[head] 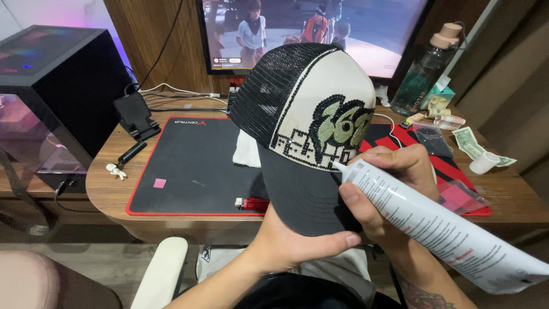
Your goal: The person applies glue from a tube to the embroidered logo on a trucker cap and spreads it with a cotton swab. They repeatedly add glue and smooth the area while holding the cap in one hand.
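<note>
Gripping the dark brim from underneath, the left hand (291,243) comes up from six o'clock with its thumb stretched flat along the brim's lower edge, holding the cap (306,126) upright at the centre of the view, above the near edge of the bench (108,189). The cap has a black mesh back, a cream front panel and a green and black beaded design. The right hand (389,194) enters from five o'clock, its tattooed forearm angled upward, fingers wrapped closed around a white glue tube (440,226) whose thumb presses the near side. The tube slants from four o'clock up to its nozzle, which touches the lower right of the beaded design just above the brim. Beneath the cap, a black mat with red edging (189,166) covers the bench, with a red lighter (251,203) at its near edge. At two o'clock stand a water bottle (426,68) and some banknotes (472,143).
</note>
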